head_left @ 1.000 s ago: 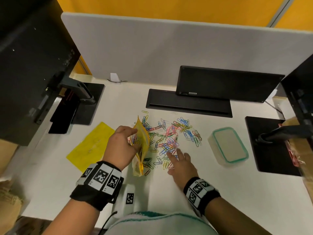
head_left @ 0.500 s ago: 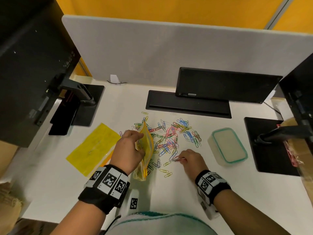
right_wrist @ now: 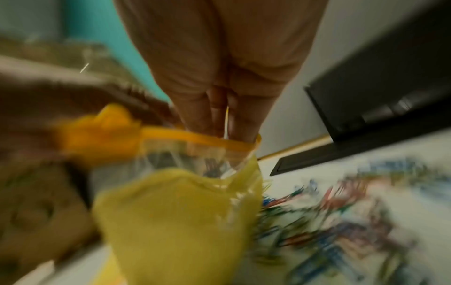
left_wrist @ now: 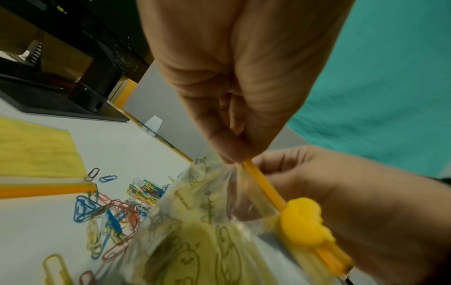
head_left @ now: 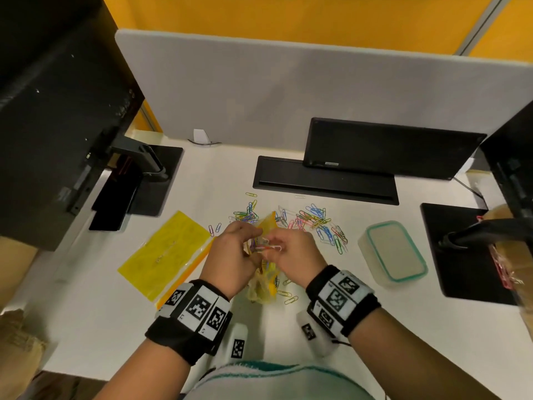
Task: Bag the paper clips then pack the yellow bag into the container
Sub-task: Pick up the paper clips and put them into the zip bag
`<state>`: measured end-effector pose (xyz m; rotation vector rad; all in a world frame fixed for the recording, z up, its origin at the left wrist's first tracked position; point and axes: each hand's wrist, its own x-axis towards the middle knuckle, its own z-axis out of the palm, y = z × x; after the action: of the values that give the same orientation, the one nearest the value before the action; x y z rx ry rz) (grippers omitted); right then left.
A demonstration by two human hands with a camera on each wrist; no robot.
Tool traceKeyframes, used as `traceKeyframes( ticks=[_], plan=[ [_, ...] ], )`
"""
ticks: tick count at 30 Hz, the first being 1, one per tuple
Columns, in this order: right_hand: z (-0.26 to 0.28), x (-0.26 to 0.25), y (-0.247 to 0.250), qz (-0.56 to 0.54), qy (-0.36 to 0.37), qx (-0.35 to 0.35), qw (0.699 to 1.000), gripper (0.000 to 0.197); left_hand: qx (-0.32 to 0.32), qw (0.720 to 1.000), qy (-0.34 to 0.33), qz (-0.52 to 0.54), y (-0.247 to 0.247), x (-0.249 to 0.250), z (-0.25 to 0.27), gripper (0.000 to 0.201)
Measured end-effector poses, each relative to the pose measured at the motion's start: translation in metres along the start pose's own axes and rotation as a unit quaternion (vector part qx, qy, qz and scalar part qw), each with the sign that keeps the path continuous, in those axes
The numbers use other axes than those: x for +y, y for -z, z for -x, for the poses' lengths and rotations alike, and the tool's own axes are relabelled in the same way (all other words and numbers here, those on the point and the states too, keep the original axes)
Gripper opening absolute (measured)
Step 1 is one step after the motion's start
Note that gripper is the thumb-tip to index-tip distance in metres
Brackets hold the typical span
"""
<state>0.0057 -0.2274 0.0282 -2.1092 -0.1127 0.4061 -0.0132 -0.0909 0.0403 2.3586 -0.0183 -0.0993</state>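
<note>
The yellow bag (head_left: 266, 280) stands upright just above the near middle of the white table (head_left: 109, 327), held between both hands with its mouth up and its lower end sagging toward the tabletop. The left hand (head_left: 233, 255) has its grip clamped on the bag's orange zip strip (left_wrist: 262, 185), thumb and fingertips pinched together on the rim; the yellow slider (left_wrist: 301, 224) sits further along that strip. The right hand (head_left: 291, 255) is at the bag's open mouth, its grip pinched on a few paper clips (head_left: 266, 247) (a white-and-red one sticks out between the fingers), and clips already show through the clear upper part of the bag.

The loose paper clips (head_left: 314, 222), many colours, lie scattered on the table just beyond the hands, with a few strays near the bag's base. To the right, well apart from the bag, the container (head_left: 395, 251) sits with its teal-rimmed lid on. To the left a second yellow bag (head_left: 167, 251) lies flat. Black monitor stands flank the table, with a grey partition (head_left: 288, 93) behind.
</note>
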Motion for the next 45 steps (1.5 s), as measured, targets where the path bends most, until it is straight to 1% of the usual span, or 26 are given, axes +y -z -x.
traceKeyframes(
  ticks=[1,2,3,4,5,6,8,9,10,12,13,15,17,19,22,24,26,28,31,34,36,38,39,41,44,45],
  plan=[
    [0.0,0.003,0.001,0.082,0.003,-0.029,0.996,0.035,0.003,1.0,-0.001,0.006,0.002,-0.001,0.0,0.04],
    [0.001,0.004,0.003,0.119,0.003,-0.052,0.992,0.041,0.004,1.0,0.0,0.009,0.004,-0.001,-0.001,0.041],
    [0.003,0.005,0.005,0.107,0.007,-0.063,0.992,0.042,0.005,1.0,0.003,0.008,0.005,-0.002,-0.001,0.041],
    [0.006,0.004,0.007,0.051,0.015,-0.059,0.997,0.039,0.004,1.0,0.008,0.005,0.006,-0.003,-0.002,0.041],
    [0.007,0.006,0.011,-0.016,0.025,-0.032,0.999,0.032,0.002,1.0,0.015,0.001,0.006,-0.004,-0.002,0.041],
    [0.006,0.01,0.015,-0.06,0.031,0.02,0.997,0.026,0.0,1.0,0.021,-0.003,0.006,-0.005,-0.003,0.041],
    [-0.005,0.03,0.027,-0.053,0.013,0.139,0.989,0.021,-0.003,0.999,0.032,-0.01,0.007,-0.008,-0.004,0.042],
    [-0.012,0.046,0.035,-0.006,-0.015,0.168,0.986,0.022,-0.005,0.999,0.035,-0.01,0.007,-0.009,-0.004,0.042],
    [-0.019,0.062,0.042,0.065,-0.059,0.159,0.983,0.029,-0.005,0.999,0.035,-0.01,0.007,-0.009,-0.004,0.042],
    [-0.03,0.095,0.052,0.194,-0.159,0.068,0.966,0.06,-0.004,0.999,0.035,-0.01,0.007,-0.01,-0.004,0.042],
    [-0.033,0.107,0.053,0.229,-0.189,0.028,0.955,0.075,-0.005,0.999,0.036,-0.01,0.007,-0.009,-0.004,0.042],
    [-0.034,0.122,0.047,0.281,-0.204,-0.027,0.937,0.097,-0.007,0.999,0.037,-0.009,0.007,-0.009,-0.005,0.043],
    [-0.03,0.126,0.035,0.316,-0.179,-0.06,0.93,0.102,-0.008,0.999,0.035,-0.013,0.007,-0.008,-0.005,0.044],
    [-0.025,0.123,0.024,0.319,-0.147,-0.06,0.934,0.088,-0.008,0.999,0.033,-0.018,0.008,-0.008,-0.006,0.045],
    [-0.019,0.12,0.013,0.326,-0.085,-0.01,0.942,0.051,-0.013,0.999,0.038,-0.021,0.007,-0.008,-0.005,0.045],
    [-0.017,0.118,0.009,0.343,-0.061,0.011,0.937,0.039,-0.014,0.999,0.041,-0.023,0.005,-0.007,-0.004,0.045],
    [-0.017,0.116,0.009,0.333,-0.064,0.018,0.94,0.031,-0.015,0.999,0.044,-0.021,0.003,-0.005,-0.004,0.044],
    [-0.02,0.114,0.011,0.292,-0.082,0.026,0.952,0.023,-0.016,0.999,0.046,-0.022,0.001,-0.004,-0.003,0.044],
    [-0.022,0.111,0.017,0.213,-0.103,0.044,0.971,0.021,-0.018,0.998,0.047,-0.025,-0.001,-0.003,-0.004,0.045],
    [-0.015,0.094,0.03,0.124,-0.1,0.096,0.983,0.021,-0.02,0.998,0.047,-0.028,-0.001,-0.003,-0.004,0.047],
    [-0.007,0.067,0.04,0.068,-0.073,0.106,0.989,0.016,-0.021,0.998,0.049,-0.027,-0.002,-0.004,-0.004,0.048],
    [0.001,0.031,0.047,0.003,-0.02,0.09,0.996,0.011,-0.024,0.998,0.049,-0.03,-0.003,-0.004,-0.004,0.05],
    [0.004,0.013,0.046,-0.006,0.015,0.079,0.997,0.012,-0.026,0.998,0.047,-0.033,-0.004,-0.003,-0.004,0.05],
    [0.006,-0.009,0.037,0.023,0.071,0.057,0.996,0.018,-0.025,0.998,0.041,-0.035,-0.006,0.001,-0.004,0.05],
    [0.0,-0.018,0.018,0.103,0.07,0.0,0.992,0.03,-0.01,0.999,0.024,-0.033,-0.006,0.006,-0.004,0.047],
    [-0.001,-0.017,0.014,0.111,0.071,-0.003,0.991,0.03,-0.008,0.999,0.02,-0.036,-0.005,0.007,-0.004,0.046]
  ],
)
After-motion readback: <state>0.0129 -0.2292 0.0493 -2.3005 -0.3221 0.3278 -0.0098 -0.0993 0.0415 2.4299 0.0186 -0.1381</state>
